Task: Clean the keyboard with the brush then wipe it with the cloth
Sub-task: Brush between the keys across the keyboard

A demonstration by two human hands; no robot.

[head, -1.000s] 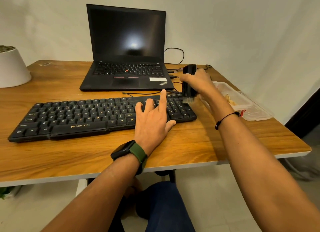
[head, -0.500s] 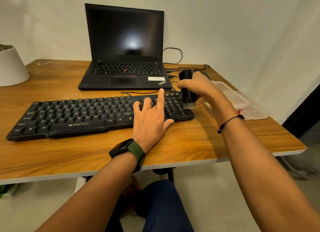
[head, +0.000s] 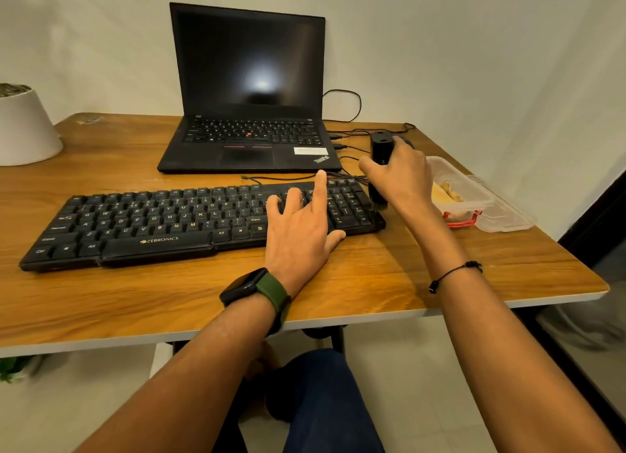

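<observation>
Desk (head: 372,283) held the Zebronics keyboard (head: 152,222), lying in front of an open ThinkPad laptop (head: 247,113). Left hand (head: 301,229) lay flat, released, pinning the keyboard's right side. Right hand (head: 403,178) clenched the black brush (head: 381,154); over the last second it dropped from above to the numpad's right edge, so brushing was underway. No cloth visible. Plastic container (head: 474,195) and cables (head: 342,176) crowded the right side.
</observation>
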